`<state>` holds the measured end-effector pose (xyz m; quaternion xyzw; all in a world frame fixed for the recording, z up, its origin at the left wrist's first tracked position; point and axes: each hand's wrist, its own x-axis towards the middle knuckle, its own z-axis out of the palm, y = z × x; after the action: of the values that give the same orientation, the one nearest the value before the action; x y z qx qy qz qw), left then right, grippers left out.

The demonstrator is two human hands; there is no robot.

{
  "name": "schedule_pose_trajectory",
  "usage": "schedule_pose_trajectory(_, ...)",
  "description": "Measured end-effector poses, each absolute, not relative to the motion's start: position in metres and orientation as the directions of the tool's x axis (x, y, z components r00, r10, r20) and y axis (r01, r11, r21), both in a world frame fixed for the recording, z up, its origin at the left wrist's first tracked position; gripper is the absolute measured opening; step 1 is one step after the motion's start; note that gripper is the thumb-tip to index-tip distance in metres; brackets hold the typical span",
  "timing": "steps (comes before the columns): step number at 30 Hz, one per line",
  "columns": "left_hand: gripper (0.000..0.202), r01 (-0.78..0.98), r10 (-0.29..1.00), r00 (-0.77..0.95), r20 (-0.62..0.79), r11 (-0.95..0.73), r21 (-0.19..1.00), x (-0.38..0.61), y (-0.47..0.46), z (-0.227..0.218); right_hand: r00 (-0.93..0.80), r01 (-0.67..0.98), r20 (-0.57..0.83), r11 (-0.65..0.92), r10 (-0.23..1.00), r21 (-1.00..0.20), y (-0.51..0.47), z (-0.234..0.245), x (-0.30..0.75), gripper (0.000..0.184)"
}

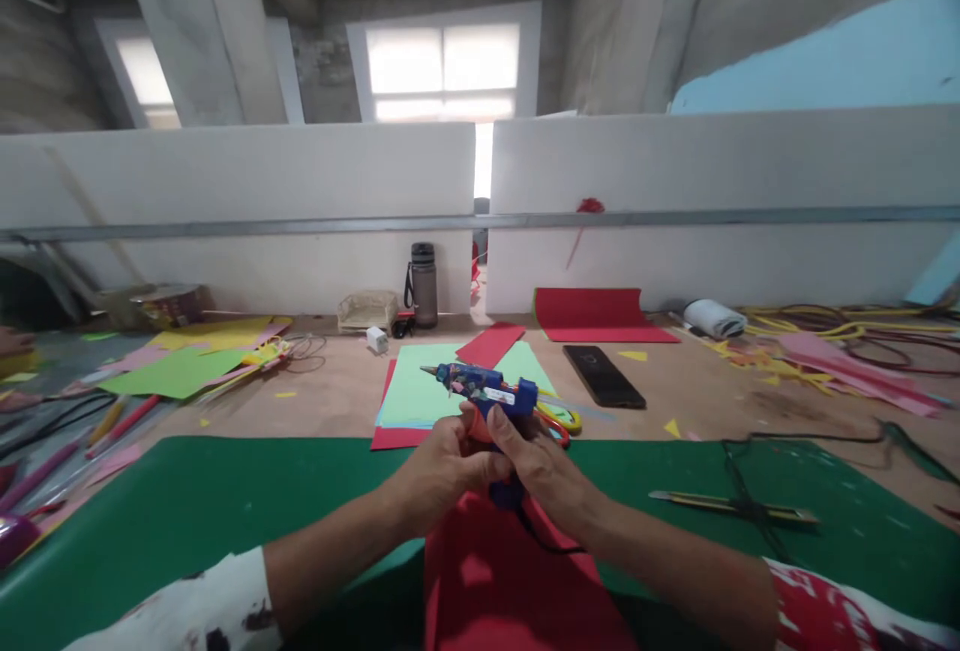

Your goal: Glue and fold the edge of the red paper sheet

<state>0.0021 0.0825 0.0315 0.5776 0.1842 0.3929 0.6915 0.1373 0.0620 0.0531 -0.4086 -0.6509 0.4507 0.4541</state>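
A blue glue gun points left over the desk, its nozzle toward a light green paper sheet. My right hand is wrapped round its handle. My left hand is closed against the same handle and pinches the top edge of a red paper sheet that rises from my lap side. Both hands meet above the green cutting mat. The gun's black cord runs down under my right wrist.
Yellow-handled scissors lie just behind the gun. A black phone, a dark bottle, a white charger and red paper lie farther back. A craft knife rests on the mat at right. Coloured paper scraps litter both sides.
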Motion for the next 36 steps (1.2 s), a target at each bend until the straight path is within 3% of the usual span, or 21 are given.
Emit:
schedule_pose_trajectory(4,0.033,-0.375,0.863,0.479,0.16,0.037,0.926,-0.002,0.084,0.031,-0.322,0.044,0.211,0.237,0.923,-0.971,0.062,0.046,0.154,0.047)
schedule_pose_trajectory(7,0.034,-0.319,0.9,0.419,0.122,0.02,0.948,-0.005,0.084,0.03,-0.138,-0.031,0.223,0.221,0.965,-0.975,0.067,0.038,0.175,0.066)
schedule_pose_trajectory(9,0.043,-0.28,0.905,0.415,0.088,0.036,0.959,-0.005,0.084,0.028,-0.023,0.027,0.303,0.304,0.953,-0.952,0.07,0.039,0.188,0.071)
schedule_pose_trajectory(11,0.049,-0.267,0.903,0.426,0.058,0.064,0.962,-0.004,0.083,0.025,-0.037,0.219,0.398,0.396,0.917,-0.892,0.07,0.042,0.195,0.059)
schedule_pose_trajectory(14,0.042,-0.252,0.891,0.45,0.053,0.07,0.965,-0.003,0.083,0.02,-0.186,0.516,0.464,0.488,0.866,-0.705,0.068,0.044,0.198,0.028)
schedule_pose_trajectory(16,0.041,-0.246,0.883,0.466,0.055,0.07,0.967,-0.003,0.082,0.018,-0.239,0.603,0.567,0.578,0.788,-0.55,0.067,0.041,0.198,0.024)
schedule_pose_trajectory(19,0.039,-0.254,0.881,0.471,0.047,0.085,0.963,-0.003,0.08,0.014,-0.343,0.658,0.692,0.688,0.636,-0.306,0.067,0.032,0.201,0.021)
schedule_pose_trajectory(23,0.04,-0.306,0.859,0.509,0.053,0.123,0.944,-0.003,0.077,0.008,-0.472,0.696,0.741,0.718,0.478,-0.02,0.069,0.023,0.207,0.021)
schedule_pose_trajectory(27,0.044,-0.264,0.836,0.546,0.059,0.105,0.959,-0.005,0.073,0.003,-0.556,0.72,0.718,0.674,0.419,0.164,0.068,0.02,0.209,0.018)
schedule_pose_trajectory(30,0.039,-0.245,0.821,0.568,0.05,0.111,0.963,-0.007,0.072,0.0,-0.581,0.724,0.675,0.668,0.454,0.173,0.065,0.019,0.207,0.018)
schedule_pose_trajectory(36,0.031,-0.206,0.781,0.624,0.02,0.14,0.969,-0.009,0.069,-0.001,-0.562,0.695,0.636,0.719,0.529,0.016,0.061,0.015,0.204,0.021)
